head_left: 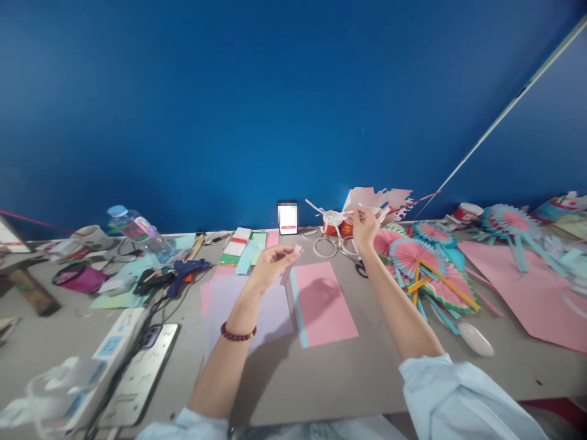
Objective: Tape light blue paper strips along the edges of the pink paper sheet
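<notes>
My left hand (270, 263) is raised over the lavender paper (270, 315), thumb and fingers pinching a small pale lavender strip (285, 273). Farther right, my right hand (365, 229) reaches to the back of the table with its fingers closed. It is at the red cups (329, 227), whose rims carry white strips; what lies between its fingertips I cannot make out. A pink sheet (328, 305) with a light blue band along its left edge lies flat between my forearms. Scissors (362, 269) are partly hidden beside my right wrist.
Pleated paper fans (415, 256) lie to the right, near a white computer mouse (476, 340) and a large pink sheet (518, 293). A glue gun (186, 273), bottle (140, 229), power strip (107, 351) and phone (142, 373) occupy the left. A lit screen (288, 217) stands by the blue wall.
</notes>
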Demonstrator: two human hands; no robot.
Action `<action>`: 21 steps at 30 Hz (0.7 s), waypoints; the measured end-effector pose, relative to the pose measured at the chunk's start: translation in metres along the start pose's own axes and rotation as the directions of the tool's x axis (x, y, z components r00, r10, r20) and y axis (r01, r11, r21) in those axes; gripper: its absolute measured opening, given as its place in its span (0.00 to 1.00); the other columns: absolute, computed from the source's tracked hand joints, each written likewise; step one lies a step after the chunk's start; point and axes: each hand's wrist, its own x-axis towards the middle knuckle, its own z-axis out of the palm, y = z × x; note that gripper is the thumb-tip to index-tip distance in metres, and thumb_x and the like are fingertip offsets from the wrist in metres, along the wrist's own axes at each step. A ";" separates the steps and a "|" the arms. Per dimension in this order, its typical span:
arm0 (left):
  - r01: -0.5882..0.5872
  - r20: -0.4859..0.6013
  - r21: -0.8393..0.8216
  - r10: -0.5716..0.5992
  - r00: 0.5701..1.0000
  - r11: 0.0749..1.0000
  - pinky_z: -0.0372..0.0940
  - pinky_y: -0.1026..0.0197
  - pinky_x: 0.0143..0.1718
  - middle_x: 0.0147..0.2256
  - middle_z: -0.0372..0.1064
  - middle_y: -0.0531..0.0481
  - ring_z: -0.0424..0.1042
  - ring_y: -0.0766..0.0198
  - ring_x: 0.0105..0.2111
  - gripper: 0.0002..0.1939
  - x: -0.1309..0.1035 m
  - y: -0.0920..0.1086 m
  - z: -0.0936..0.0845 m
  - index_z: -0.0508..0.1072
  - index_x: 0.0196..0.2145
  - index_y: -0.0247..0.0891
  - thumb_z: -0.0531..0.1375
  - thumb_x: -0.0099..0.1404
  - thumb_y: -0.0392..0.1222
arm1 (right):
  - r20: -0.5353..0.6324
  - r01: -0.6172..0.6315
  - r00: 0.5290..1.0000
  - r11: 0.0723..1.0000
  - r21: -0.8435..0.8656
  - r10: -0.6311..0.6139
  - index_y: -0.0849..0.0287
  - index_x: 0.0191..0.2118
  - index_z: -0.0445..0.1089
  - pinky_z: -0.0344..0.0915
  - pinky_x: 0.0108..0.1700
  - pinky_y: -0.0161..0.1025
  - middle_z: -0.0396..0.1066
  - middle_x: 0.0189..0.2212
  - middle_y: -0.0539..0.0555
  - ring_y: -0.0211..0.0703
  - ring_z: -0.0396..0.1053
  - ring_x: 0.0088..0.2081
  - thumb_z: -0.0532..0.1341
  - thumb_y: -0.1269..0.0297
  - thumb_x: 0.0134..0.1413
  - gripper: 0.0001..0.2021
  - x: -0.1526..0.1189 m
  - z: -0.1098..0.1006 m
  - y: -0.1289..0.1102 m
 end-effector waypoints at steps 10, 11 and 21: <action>0.053 0.002 -0.066 -0.053 0.999 0.996 0.45 0.69 0.16 0.16 0.59 0.58 0.51 0.76 0.15 0.21 0.001 -0.004 0.001 0.76 0.31 0.35 0.69 0.45 0.55 | 0.582 0.426 0.813 0.697 -0.577 -0.015 0.63 0.43 0.71 0.59 0.45 0.42 0.75 0.38 0.63 0.50 0.70 0.41 0.48 0.67 0.61 0.16 0.010 0.027 -0.005; 0.062 -0.004 -0.080 -0.062 0.998 0.995 0.45 0.69 0.15 0.15 0.58 0.58 0.51 0.76 0.14 0.22 0.002 -0.004 0.001 0.76 0.30 0.35 0.69 0.44 0.55 | 0.614 0.456 0.789 0.677 -0.578 -0.008 0.64 0.43 0.71 0.57 0.48 0.43 0.74 0.39 0.65 0.51 0.69 0.43 0.48 0.69 0.60 0.16 0.012 0.029 -0.005; 0.054 -0.083 -0.195 -0.071 0.994 0.979 0.49 0.69 0.14 0.19 0.66 0.55 0.58 0.76 0.14 0.22 0.001 0.005 0.005 0.74 0.26 0.34 0.70 0.40 0.55 | 0.683 0.541 0.730 0.599 -0.590 0.012 0.64 0.51 0.66 0.57 0.46 0.43 0.72 0.44 0.64 0.52 0.69 0.44 0.44 0.65 0.63 0.19 0.016 0.028 -0.018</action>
